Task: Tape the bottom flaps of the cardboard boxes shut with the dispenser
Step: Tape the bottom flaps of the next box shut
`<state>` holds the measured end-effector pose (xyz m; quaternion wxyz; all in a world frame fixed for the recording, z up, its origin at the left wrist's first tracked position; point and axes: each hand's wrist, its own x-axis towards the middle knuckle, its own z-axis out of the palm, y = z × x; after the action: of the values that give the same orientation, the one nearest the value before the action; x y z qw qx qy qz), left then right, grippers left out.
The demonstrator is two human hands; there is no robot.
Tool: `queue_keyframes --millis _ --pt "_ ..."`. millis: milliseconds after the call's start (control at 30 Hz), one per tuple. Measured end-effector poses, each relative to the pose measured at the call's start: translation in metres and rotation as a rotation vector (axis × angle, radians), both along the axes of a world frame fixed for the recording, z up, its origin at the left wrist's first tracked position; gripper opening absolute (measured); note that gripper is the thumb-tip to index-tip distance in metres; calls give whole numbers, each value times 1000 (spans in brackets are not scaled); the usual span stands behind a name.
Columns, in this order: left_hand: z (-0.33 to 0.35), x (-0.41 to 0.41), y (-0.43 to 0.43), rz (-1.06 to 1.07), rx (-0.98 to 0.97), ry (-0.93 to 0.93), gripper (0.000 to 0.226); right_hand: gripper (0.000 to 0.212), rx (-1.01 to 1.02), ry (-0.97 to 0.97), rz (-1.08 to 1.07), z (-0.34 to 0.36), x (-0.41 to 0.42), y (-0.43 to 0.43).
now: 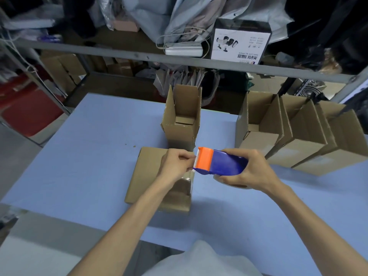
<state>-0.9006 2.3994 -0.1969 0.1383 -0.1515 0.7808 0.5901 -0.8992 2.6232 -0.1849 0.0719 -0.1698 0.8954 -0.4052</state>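
Here the right hand (253,173) grips the blue-orange plastic dispenser (218,163) above the brown cardboard box (147,176). The left hand (175,166) pinches its tape (189,174), probably for pulling.

Both arms (139,212) reach forward, bare. Left hand (175,166): fingers curled, thumb and forefinger pinching the tape (188,176) end. Right hand (253,172): gripping the dispenser (225,164), fingers over top, thumb beneath.
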Motion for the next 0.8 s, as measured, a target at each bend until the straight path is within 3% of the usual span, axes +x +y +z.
queue_keyframes --millis 67,267,467,800 --pt "-2 -2 -1 -2 -90 -6 9 74 19 1 31 -2 -2 -1" --pt "-12 -12 -5 11 -247 -61 34 69 95 20 137 -5 -6 -4" --pt "-23 -16 -32 -5 -413 -40 23 64 176 23 120 -16 -1 14" --pt "-42 -21 -36 -62 -376 21 18 60 376 0 97 -30 -20 27"
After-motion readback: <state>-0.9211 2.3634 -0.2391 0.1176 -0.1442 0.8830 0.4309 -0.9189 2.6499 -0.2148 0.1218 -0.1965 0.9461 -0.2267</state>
